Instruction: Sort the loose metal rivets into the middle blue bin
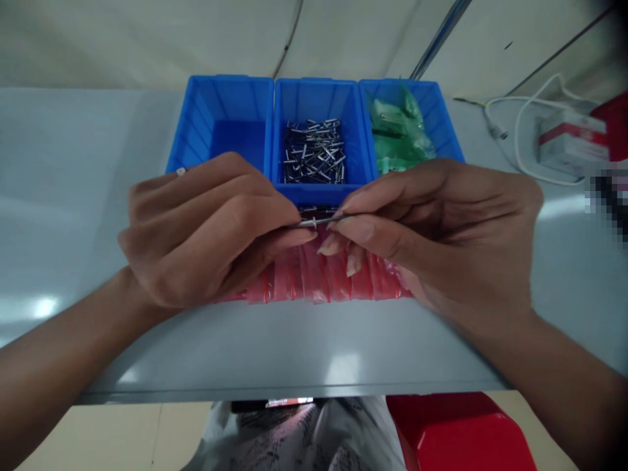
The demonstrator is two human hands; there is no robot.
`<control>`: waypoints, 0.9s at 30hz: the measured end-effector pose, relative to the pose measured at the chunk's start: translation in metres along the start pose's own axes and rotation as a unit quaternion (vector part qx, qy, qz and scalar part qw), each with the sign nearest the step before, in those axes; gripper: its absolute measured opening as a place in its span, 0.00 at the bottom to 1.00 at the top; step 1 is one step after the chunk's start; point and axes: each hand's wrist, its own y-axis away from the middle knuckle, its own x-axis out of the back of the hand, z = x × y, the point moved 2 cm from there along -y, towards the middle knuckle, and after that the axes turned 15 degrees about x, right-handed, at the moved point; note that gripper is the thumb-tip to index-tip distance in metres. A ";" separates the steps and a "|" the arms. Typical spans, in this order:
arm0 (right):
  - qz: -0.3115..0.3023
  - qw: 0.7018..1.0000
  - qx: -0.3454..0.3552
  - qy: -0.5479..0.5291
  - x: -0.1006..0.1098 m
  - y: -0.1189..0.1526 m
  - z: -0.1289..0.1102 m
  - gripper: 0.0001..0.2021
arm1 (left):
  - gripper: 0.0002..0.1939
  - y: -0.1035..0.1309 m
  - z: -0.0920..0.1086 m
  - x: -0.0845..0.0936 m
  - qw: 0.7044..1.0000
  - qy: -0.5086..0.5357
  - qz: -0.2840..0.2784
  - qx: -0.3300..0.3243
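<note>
Between my two hands a thin silver blind rivet (pixel 314 223) lies nearly level, its flange facing me in the middle. My left hand (pixel 210 229) pinches the rivet's thicker end with thumb and forefinger. On the other side, the thumb and forefinger of my right hand (pixel 426 229) close on its dark thin pin; the remaining fingers curl below. Beneath both hands, a row of small pink-red plastic bags (pixel 314 278) lies on the table, partly covered by my fingers. Behind them, a blue bin (pixel 321 195) holds many loose blind rivets (pixel 316 154).
A second blue bin (pixel 226 98) adjoins on the left. The right blue bin (pixel 436 98) contains green plastic bags (pixel 400 134). A white cable (pixel 520 140) and a red-and-white box (pixel 572 140) sit at the right rear. Below the grey table (pixel 304 356) stands a red stool (pixel 466 435).
</note>
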 end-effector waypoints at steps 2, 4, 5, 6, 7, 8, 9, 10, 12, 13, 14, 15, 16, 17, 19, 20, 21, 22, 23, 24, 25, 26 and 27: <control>-0.005 1.000 0.015 0.020 0.000 0.000 0.001 0.11 | 0.05 0.000 0.000 0.004 0.998 -0.034 0.012 -0.042; 0.010 1.000 0.006 0.019 0.002 -0.001 0.004 0.11 | 0.06 0.000 -0.004 0.010 0.998 -0.039 0.001 -0.040; 0.023 1.000 0.003 0.008 0.003 -0.003 0.005 0.10 | 0.08 0.000 -0.008 0.013 0.999 -0.026 -0.028 -0.018; 0.038 0.999 0.001 -0.002 0.004 -0.005 0.005 0.09 | 0.10 -0.001 -0.012 0.015 0.999 -0.011 -0.046 0.008; 0.052 0.999 0.004 -0.012 0.006 -0.008 0.006 0.09 | 0.12 -0.002 -0.017 0.017 0.997 -0.006 -0.074 0.030; 0.061 0.998 0.003 -0.020 0.008 -0.010 0.005 0.10 | 0.13 -0.002 -0.022 0.018 0.995 -0.007 -0.089 0.044; 0.063 0.998 0.006 -0.027 0.010 -0.012 0.004 0.12 | 0.13 -0.003 -0.027 0.019 0.994 -0.015 -0.097 0.055; 0.057 0.998 0.008 -0.027 0.011 -0.014 0.003 0.13 | 0.13 -0.003 -0.031 0.020 0.992 -0.026 -0.105 0.066; 0.026 0.999 0.027 0.033 0.015 -0.014 0.000 0.15 | 0.13 -0.004 -0.038 0.019 0.989 -0.032 -0.121 0.075; -0.013 0.992 0.062 0.111 0.016 -0.012 -0.002 0.16 | 0.13 -0.005 -0.040 0.019 0.988 -0.032 -0.131 0.076; -0.067 0.969 0.116 0.207 0.017 -0.011 -0.004 0.15 | 0.13 -0.005 -0.040 0.018 0.987 -0.030 -0.144 0.071; -0.123 0.929 0.174 0.302 0.016 -0.008 -0.004 0.14 | 0.13 -0.005 -0.039 0.017 0.986 -0.028 -0.150 0.063; -0.184 0.874 0.229 0.387 0.015 -0.005 -0.003 0.12 | 0.13 -0.005 -0.038 0.017 0.987 -0.031 -0.145 0.059; -0.237 0.819 0.270 0.447 0.014 -0.003 -0.001 0.11 | 0.12 -0.005 -0.035 0.017 0.989 -0.035 -0.133 0.058; -0.323 0.728 0.320 0.514 0.011 0.002 0.005 0.12 | 0.10 -0.005 -0.028 0.016 0.993 -0.046 -0.098 0.049; -0.351 0.700 0.325 0.529 0.010 0.003 0.008 0.13 | 0.10 -0.005 -0.024 0.016 0.995 -0.051 -0.079 0.043; -0.376 0.675 0.329 0.543 0.009 0.004 0.010 0.14 | 0.09 -0.005 -0.020 0.015 0.996 -0.057 -0.062 0.036; -0.389 0.661 0.331 0.550 0.009 0.004 0.011 0.15 | 0.09 -0.005 -0.017 0.014 0.996 -0.061 -0.053 0.025; -0.389 0.661 0.331 0.550 0.008 0.004 0.012 0.15 | 0.09 -0.004 -0.014 0.012 0.997 -0.064 -0.043 0.015; -0.386 0.663 0.332 0.550 0.008 0.003 0.012 0.15 | 0.09 -0.004 -0.012 0.011 0.997 -0.066 -0.037 0.009; -0.384 0.663 0.331 0.551 0.008 0.003 0.012 0.15 | 0.10 -0.004 -0.011 0.009 0.997 -0.067 -0.028 0.003; -0.383 0.663 0.331 0.551 0.008 0.002 0.011 0.15 | 0.10 -0.004 -0.009 0.008 0.998 -0.068 -0.014 -0.006; -0.382 0.663 0.335 0.549 0.008 0.002 0.011 0.15 | 0.11 -0.004 -0.008 0.007 0.997 -0.071 0.008 -0.014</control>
